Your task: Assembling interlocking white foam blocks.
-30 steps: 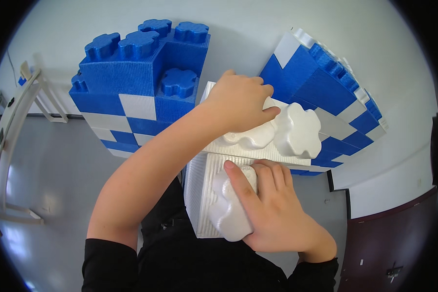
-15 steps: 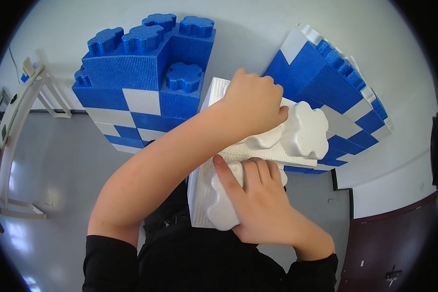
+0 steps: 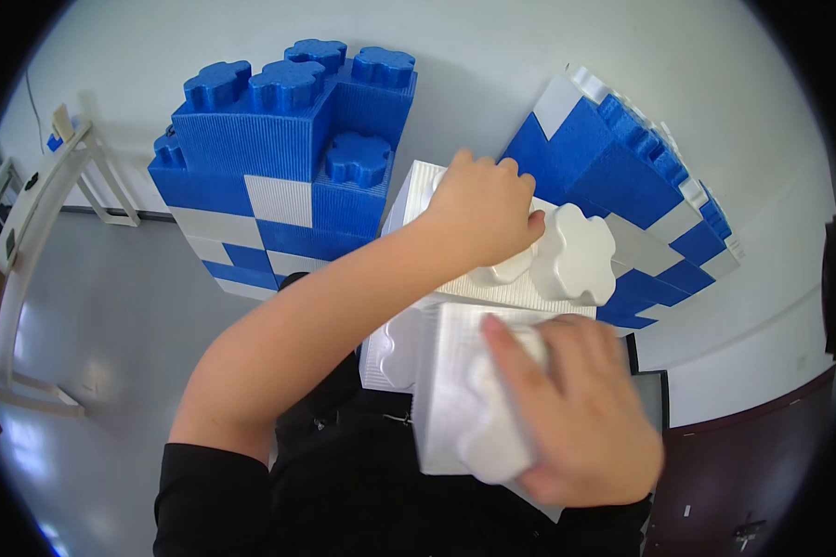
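While the left hand [image 3: 481, 215] presses flat on top of a big white toy block [image 3: 520, 278], the right hand [image 3: 571, 408] wraps its fingers around the near white block [image 3: 455, 399]. Both blocks sit between two blue-and-white block walls [image 3: 279, 167], above the grey floor [image 3: 111, 316].

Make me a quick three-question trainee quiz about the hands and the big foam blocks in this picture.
1. True or false: the left hand rests on top of a white block.
2. What colour is the block under the right hand? A blue, B white, C red.
3. Fill in: the stack left of the hands has blue and ____ blocks.

Key: 1 true; 2 B; 3 white.
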The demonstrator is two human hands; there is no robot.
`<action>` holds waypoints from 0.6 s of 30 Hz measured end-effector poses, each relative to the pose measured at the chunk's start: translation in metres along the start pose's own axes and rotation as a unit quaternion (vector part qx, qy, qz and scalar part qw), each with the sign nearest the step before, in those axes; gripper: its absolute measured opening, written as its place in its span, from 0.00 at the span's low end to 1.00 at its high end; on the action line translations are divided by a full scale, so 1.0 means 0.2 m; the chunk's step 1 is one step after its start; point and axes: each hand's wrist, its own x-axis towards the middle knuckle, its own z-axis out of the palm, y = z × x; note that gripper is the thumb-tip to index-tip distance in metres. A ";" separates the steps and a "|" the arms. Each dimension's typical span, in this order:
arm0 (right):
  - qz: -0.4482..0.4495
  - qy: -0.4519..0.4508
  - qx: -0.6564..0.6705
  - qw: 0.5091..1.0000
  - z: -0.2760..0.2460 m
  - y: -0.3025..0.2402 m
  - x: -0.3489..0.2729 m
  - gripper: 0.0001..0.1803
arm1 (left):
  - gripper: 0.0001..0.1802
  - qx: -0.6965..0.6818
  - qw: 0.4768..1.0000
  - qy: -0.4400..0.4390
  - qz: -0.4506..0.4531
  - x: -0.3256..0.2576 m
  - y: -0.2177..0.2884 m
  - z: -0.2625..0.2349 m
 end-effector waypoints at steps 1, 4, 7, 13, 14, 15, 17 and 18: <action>-0.005 0.003 -0.038 0.999 -0.05 0.00 -0.04 0.62 | 0.22 -0.003 1.000 -0.001 0.000 0.00 -0.01 0.00; 0.045 0.031 -0.036 0.998 -0.06 0.06 -0.17 0.61 | 0.22 -0.016 1.000 0.007 0.015 0.01 0.00 0.00; 0.077 0.011 -0.045 0.996 0.04 0.21 -0.28 0.63 | 0.22 -0.005 1.000 0.018 0.011 0.00 0.00 0.02; 0.133 0.015 -0.035 0.990 0.17 0.37 -0.40 0.66 | 0.22 0.006 1.000 -0.008 0.001 0.00 0.01 -0.01; 0.134 0.028 -0.021 0.990 0.17 0.38 -0.41 0.67 | 0.22 0.004 1.000 -0.008 0.004 0.00 0.01 -0.01; 0.134 0.029 -0.019 0.990 0.18 0.39 -0.41 0.67 | 0.22 0.003 1.000 -0.008 0.007 0.01 0.01 -0.01; 0.124 0.035 0.020 0.991 0.20 0.41 -0.40 0.67 | 0.23 0.000 1.000 -0.011 0.005 0.01 0.01 -0.01; 0.125 0.035 0.023 0.991 0.20 0.41 -0.39 0.67 | 0.23 -0.004 1.000 -0.010 0.002 0.01 0.02 -0.02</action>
